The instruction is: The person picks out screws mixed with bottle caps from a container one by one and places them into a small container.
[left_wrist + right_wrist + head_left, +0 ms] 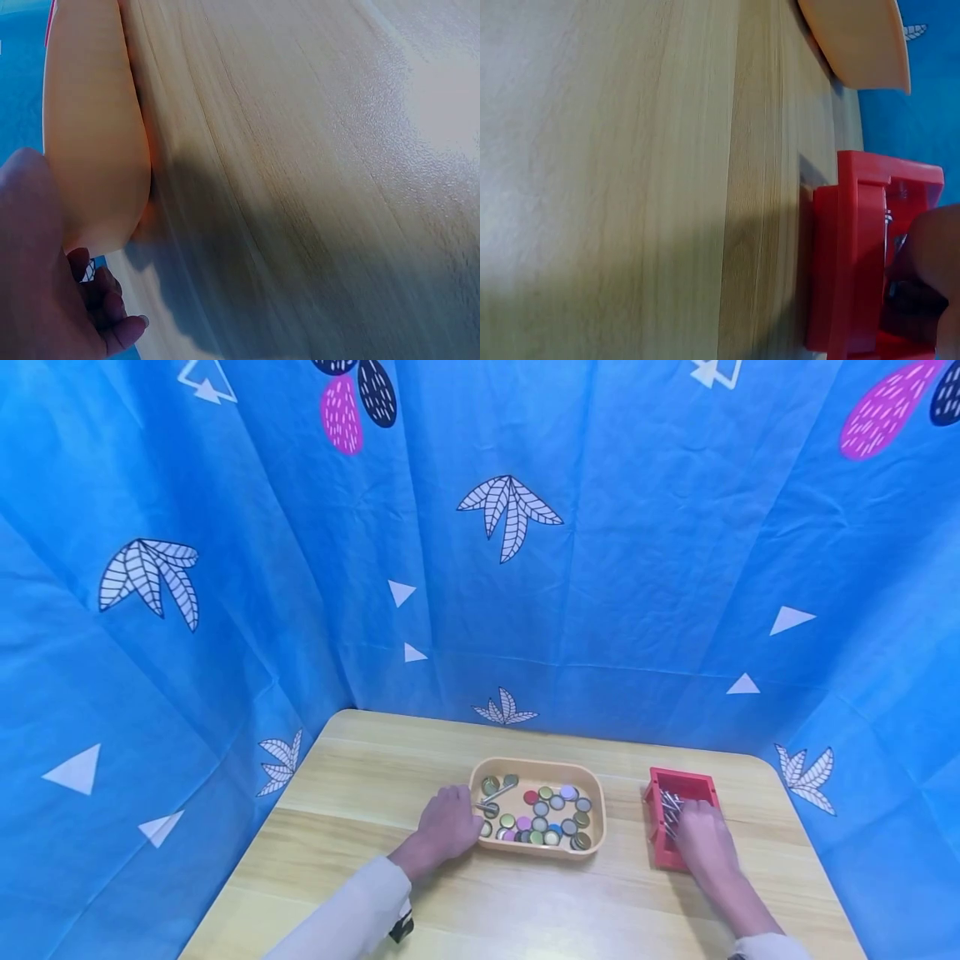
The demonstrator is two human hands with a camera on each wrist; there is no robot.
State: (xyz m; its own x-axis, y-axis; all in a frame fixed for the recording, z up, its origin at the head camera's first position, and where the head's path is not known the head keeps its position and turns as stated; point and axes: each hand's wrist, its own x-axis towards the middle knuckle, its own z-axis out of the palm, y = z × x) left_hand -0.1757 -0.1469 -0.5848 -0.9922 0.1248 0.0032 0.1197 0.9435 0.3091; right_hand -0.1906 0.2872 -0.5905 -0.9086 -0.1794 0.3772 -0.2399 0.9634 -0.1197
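Observation:
My left hand (448, 823) grips the left end of a peach-coloured plastic tray (551, 852), its thumb at the rim. The tray holds bottle caps (540, 823) of several colours, and a few long silver screws (498, 792) lie at its left end. My right hand (703, 837) reaches down into a red open box (670, 858) with a pile of silver screws (670, 802) inside. Its fingertips are hidden in the box, so what they hold cannot be seen. In the right wrist view, the red box (859, 259) partly hides the hand.
Both containers stand on a light wood-grain table (360, 777), with the red box to the right of the tray. Blue patterned cloth (637, 568) hangs behind the table and on both sides.

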